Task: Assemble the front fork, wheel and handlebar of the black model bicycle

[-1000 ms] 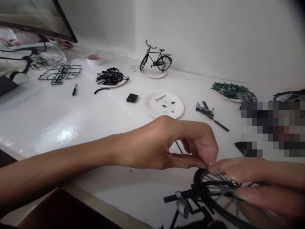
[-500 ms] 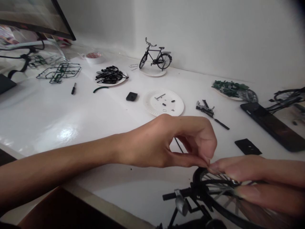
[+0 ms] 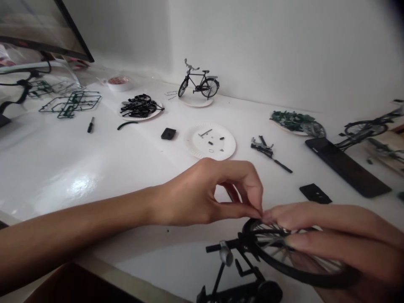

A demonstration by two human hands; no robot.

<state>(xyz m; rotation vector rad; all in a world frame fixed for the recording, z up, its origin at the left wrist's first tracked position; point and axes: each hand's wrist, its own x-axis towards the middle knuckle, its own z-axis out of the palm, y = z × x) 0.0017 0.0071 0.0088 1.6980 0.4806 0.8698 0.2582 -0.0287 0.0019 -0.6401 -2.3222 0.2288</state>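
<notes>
The left hand [image 3: 202, 198] pinches its grip shut on the black wire-spoked model wheel [image 3: 276, 265]. The right hand [image 3: 318, 227] clamps on it too.

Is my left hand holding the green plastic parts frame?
No, your left hand is pinching at the rim of the black spoked model bicycle wheel, while the green plastic parts frame lies away on the table.

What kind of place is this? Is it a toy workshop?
It looks like a hobby desk, maybe at home, rather than a real toy workshop. A little model bicycle stands on the white desk, paper plates hold small parts, and a wheel sits between the left hand and right hand.
</notes>
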